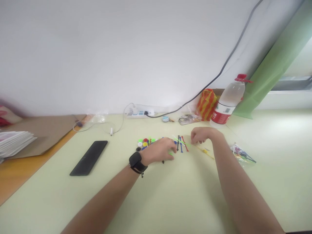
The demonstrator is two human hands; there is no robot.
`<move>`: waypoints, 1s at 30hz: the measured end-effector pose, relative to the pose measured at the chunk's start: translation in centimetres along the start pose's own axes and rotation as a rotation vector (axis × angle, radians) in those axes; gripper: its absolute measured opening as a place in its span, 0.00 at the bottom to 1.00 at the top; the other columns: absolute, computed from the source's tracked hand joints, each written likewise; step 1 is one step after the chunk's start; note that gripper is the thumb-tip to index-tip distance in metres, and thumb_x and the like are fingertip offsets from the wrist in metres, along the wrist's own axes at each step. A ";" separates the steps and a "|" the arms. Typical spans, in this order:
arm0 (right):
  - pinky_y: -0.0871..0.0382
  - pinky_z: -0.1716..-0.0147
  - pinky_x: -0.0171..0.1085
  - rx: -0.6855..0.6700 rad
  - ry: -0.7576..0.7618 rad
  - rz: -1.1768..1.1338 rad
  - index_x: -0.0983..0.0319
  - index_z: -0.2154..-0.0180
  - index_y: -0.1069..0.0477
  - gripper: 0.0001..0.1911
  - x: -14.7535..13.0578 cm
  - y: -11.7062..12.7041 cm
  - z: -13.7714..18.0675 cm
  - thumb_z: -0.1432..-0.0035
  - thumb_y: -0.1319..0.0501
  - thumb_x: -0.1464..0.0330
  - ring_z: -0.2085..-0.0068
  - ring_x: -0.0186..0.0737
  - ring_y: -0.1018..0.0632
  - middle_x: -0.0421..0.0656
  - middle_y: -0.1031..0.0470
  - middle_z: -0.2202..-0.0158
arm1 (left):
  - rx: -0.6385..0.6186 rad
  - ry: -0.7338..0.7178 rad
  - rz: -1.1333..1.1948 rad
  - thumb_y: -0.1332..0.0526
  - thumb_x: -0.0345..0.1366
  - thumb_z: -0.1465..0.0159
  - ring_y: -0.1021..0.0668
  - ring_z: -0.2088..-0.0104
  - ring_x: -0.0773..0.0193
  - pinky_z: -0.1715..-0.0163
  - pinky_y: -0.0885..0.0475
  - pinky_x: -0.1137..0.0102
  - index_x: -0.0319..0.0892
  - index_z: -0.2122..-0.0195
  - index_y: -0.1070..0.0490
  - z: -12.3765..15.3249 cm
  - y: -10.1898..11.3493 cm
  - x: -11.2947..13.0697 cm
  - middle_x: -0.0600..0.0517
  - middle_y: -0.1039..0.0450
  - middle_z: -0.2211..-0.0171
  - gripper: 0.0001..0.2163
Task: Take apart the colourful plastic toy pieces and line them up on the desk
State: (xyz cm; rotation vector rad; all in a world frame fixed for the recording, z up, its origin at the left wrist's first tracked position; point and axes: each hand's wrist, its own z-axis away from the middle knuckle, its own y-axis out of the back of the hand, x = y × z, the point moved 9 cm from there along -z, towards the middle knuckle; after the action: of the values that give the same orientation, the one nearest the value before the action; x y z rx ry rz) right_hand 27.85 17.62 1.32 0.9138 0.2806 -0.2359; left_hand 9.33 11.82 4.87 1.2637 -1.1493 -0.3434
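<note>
My left hand (159, 150), with a black watch (137, 162) on its wrist, hovers low over a cluster of small coloured plastic pieces. Its thumb and fingers are curved but apart, with a bit of green (171, 153) showing between them. Round discs, among them a white disc (139, 144) and a red disc (145, 140), lie left of it. To its right lie thin arrow-like sticks: a black stick (178, 143), a blue stick (181, 147) and a red stick (185, 144). My right hand (201, 134) is closed just right of these; its fingertips are hidden. A yellow stick (207, 153) lies below it.
A large water bottle (225, 102) stands at the back right beside a striped bag (206, 104). A plastic packet (242, 154) lies right of my right forearm. A black slab (89, 158) is at left. Along the wall sit a power strip (140, 113) and cables.
</note>
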 end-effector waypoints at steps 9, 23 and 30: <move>0.31 0.67 0.37 0.246 0.049 -0.041 0.59 0.61 0.24 0.13 0.2 4.2 3.2 0.42 0.34 0.57 0.62 0.43 0.20 0.47 0.20 0.59 | 0.210 0.007 -0.109 0.40 0.40 0.30 0.23 0.65 0.59 0.64 0.31 0.66 0.44 0.67 0.28 -0.3 2.3 2.1 0.51 0.25 0.68 0.09; 0.38 0.68 0.38 0.412 0.056 0.144 0.59 0.68 0.37 0.06 3.7 -3.2 4.2 0.45 0.43 0.76 0.65 0.43 0.25 0.47 0.25 0.63 | 0.864 0.019 -0.128 0.50 0.22 0.30 0.18 0.56 0.62 0.36 0.33 0.56 0.47 0.48 0.29 8.6 3.7 0.6 0.54 0.17 0.56 0.18; 0.28 0.57 0.43 0.829 0.476 -0.328 0.58 0.53 0.37 0.09 -0.1 -2.0 4.8 0.33 0.52 0.68 0.58 0.45 0.23 0.47 0.25 0.57 | 0.912 0.158 -0.049 0.52 0.22 0.33 0.20 0.52 0.58 0.43 0.30 0.57 0.46 0.53 0.27 9.6 3.8 -2.0 0.55 0.16 0.62 0.18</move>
State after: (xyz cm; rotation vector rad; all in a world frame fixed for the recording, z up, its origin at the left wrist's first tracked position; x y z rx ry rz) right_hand 27.79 12.63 2.67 1.7494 0.8112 -0.4523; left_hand -0.80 9.23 5.96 2.0634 -1.1703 0.2934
